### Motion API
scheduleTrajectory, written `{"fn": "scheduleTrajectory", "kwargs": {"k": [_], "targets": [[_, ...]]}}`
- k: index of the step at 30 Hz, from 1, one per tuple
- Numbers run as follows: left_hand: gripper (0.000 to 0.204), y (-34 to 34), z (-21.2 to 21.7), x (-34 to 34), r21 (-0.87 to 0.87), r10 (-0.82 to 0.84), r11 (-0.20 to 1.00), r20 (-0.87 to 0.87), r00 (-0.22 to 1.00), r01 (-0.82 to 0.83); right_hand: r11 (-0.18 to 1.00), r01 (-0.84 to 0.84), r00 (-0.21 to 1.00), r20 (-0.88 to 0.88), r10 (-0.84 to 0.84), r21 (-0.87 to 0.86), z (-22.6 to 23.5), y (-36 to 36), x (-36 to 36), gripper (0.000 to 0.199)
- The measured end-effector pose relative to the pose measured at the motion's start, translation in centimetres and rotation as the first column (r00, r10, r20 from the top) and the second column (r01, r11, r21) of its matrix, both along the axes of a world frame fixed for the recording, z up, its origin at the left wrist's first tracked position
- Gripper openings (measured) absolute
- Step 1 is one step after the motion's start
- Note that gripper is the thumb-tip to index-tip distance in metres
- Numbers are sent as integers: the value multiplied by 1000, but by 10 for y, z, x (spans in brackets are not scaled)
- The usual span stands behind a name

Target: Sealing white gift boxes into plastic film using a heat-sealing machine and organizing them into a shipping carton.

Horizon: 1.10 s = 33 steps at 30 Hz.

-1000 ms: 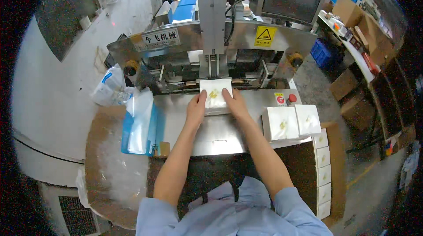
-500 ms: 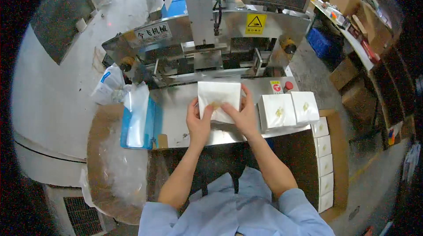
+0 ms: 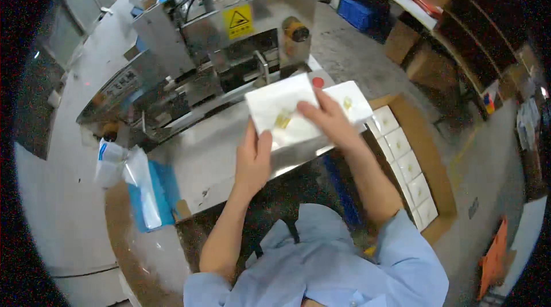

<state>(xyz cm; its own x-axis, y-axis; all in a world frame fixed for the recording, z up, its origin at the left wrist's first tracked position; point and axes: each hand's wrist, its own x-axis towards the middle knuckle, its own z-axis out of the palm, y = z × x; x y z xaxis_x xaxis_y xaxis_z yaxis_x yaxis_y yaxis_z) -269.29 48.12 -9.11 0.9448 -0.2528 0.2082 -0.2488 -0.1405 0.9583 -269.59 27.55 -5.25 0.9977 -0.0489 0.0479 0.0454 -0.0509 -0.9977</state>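
Note:
Between my two hands is a white, square napkin pack (image 3: 278, 103) in clear film, with a small gold-green motif on its face. My left hand (image 3: 253, 160) grips its lower left corner, thumb on the front. At the right edge, my right hand (image 3: 333, 120) is closed on it with the thumb across the face, slightly blurred. Just behind the right hand, another white pack (image 3: 351, 99) rests on the steel worktop (image 3: 198, 158); the held pack covers part of what lies there.
A steel machine with a yellow warning sign (image 3: 238, 21) stands behind the worktop. To the right, a cardboard carton (image 3: 442, 192) holds rows of white packs. At left are a blue box (image 3: 163, 183) with clear bags and another carton (image 3: 117, 215) containing clear film.
The view has turned right. Both hands have carried the napkin pack from the worktop's middle toward the packs at the right, and it is now tilted.

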Motion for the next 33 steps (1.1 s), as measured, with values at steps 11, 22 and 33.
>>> {"fn": "scheduleTrajectory", "kwargs": {"k": [11,22,33], "targets": [[56,-140,-12,39,521,-258,848,249,934,95,913,180,945,-194,-264,-367,-36,-173,18,51],[63,-110,-21,3,688,-381,722,485,787,-74,738,470,871,122,-475,-484,-41,-177,17,48],[39,241,-2,-1,257,604,579,503,619,-774,931,362,929,57,-365,45,2,-65,-134,26]]}}
